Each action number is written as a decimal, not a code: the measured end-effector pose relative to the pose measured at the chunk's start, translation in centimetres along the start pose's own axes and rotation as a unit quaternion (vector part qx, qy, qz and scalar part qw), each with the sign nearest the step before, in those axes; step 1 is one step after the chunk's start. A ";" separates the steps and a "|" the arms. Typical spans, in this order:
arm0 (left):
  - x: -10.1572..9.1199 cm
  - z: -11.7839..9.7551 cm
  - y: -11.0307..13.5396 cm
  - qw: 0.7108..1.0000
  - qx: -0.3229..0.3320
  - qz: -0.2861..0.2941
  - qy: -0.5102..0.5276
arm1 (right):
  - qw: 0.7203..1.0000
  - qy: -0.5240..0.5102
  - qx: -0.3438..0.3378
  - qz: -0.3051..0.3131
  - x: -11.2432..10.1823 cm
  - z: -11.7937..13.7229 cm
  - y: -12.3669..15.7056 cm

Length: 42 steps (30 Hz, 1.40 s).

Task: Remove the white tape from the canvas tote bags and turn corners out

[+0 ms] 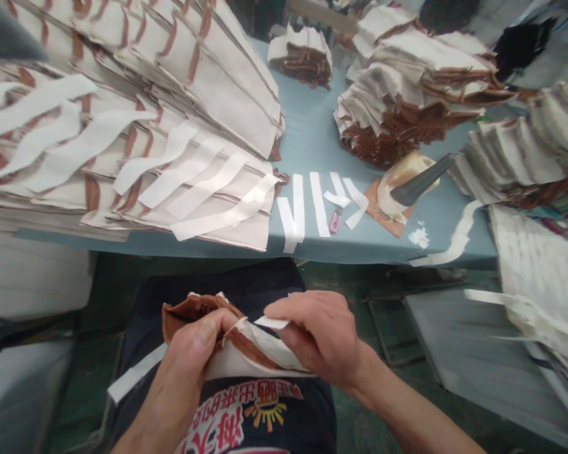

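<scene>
Over my lap I hold a cream fabric piece with brown trim [253, 350], its brown inner side showing at the left end. My left hand [194, 347] pinches its edge, thumb on top. My right hand [319, 331] is closed at the other end, where a short white strip [271, 323] pokes out from under the fingers. Another white strip [137, 374] sticks out to the left beneath my left wrist. The fingertips of both hands are partly hidden.
On the blue table [307, 126] lie loose white strips [319, 205], a pink-handled small tool [335, 221] and a glue-smeared container with a dark handle [402, 186]. Layered cream panels [222, 75] cover the left side; brown-and-cream stacks [388, 107] stand at the back right.
</scene>
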<state>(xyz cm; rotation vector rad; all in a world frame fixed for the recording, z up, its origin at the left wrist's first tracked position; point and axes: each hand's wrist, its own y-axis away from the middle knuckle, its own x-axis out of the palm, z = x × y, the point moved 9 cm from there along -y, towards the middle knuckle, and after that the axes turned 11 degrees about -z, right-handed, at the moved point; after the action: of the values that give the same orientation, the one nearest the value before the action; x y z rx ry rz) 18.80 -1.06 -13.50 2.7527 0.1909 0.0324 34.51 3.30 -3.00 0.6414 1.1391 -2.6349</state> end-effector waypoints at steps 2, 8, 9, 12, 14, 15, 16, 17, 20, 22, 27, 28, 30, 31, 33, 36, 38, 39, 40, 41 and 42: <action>-0.1 0.1 -0.1 1.000 -0.012 0.019 0.020 | 0.973 -0.091 0.213 0.019 0.4 -2.1 0.9; 0.3 -1.1 -0.3 0.997 0.012 0.067 0.024 | 0.812 -0.244 0.518 0.112 3.1 -1.6 4.6; 0.3 -1.3 -0.3 0.997 0.012 0.066 0.023 | 0.823 -0.225 0.507 0.123 3.3 -1.3 4.4; 0.2 -1.5 -0.4 0.998 0.010 0.065 0.017 | 0.877 -0.113 0.450 0.122 3.3 -1.1 3.4; 0.1 -1.6 -0.5 0.998 0.018 0.065 0.019 | 0.891 -0.063 0.434 0.119 3.3 -1.3 3.0; 0.0 -1.5 -0.5 0.997 0.021 0.065 0.022 | 0.890 -0.053 0.435 0.124 3.5 -1.4 3.0; -0.1 -1.5 -0.6 0.997 0.021 0.063 0.029 | 0.888 -0.049 0.439 0.130 3.6 -1.5 3.1; -0.2 -1.3 -0.6 0.997 0.017 0.062 0.037 | 0.885 -0.045 0.442 0.136 3.8 -1.5 3.2; -0.2 -0.6 -0.8 0.996 -0.006 0.064 0.066 | 0.889 -0.024 0.434 0.148 3.9 -1.5 3.2; -0.1 -0.3 -0.8 0.995 -0.015 0.070 0.076 | 0.892 -0.003 0.425 0.154 4.0 -1.5 3.1; -0.4 0.2 -0.8 0.995 -0.013 0.069 0.070 | 0.893 0.038 0.417 0.167 4.2 -1.6 3.2; -0.4 0.2 -0.8 0.995 -0.011 0.068 0.068 | 0.893 0.044 0.416 0.167 4.2 -1.6 3.2; -0.5 0.2 -0.7 0.995 -0.006 0.067 0.068 | 0.893 0.055 0.414 0.169 4.2 -1.7 3.2; -0.6 0.2 -0.7 0.995 -0.004 0.067 0.070 | 0.892 0.058 0.414 0.171 4.3 -1.6 3.2; -0.6 0.3 -0.7 0.995 -0.004 0.066 0.072 | 0.890 0.064 0.416 0.173 4.3 -1.7 3.2; -0.7 0.4 -0.7 0.995 -0.009 0.057 0.076 | 0.889 0.070 0.419 0.172 4.5 -1.7 3.2; -0.7 0.4 -0.7 0.996 -0.011 0.050 0.074 | 0.890 0.074 0.418 0.168 4.6 -1.8 3.3; -0.7 0.4 -0.8 0.996 -0.008 0.047 0.070 | 0.890 0.077 0.417 0.166 4.7 -1.9 3.3; -0.8 0.3 -0.8 0.997 -0.004 0.043 0.062 | 0.891 0.081 0.415 0.164 4.7 -2.0 3.3; -0.8 0.2 -0.9 0.998 0.001 0.040 0.053 | 0.891 0.085 0.415 0.163 4.7 -2.0 3.3; -0.8 0.1 -0.9 0.998 0.008 0.035 0.042 | 0.891 0.090 0.413 0.162 4.7 -2.1 3.3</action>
<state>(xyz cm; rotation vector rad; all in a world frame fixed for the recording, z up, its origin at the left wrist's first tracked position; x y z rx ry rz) 17.85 -0.39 -13.95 2.7758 0.1168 0.1677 32.12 2.51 -8.57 1.1099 -0.1503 -2.7003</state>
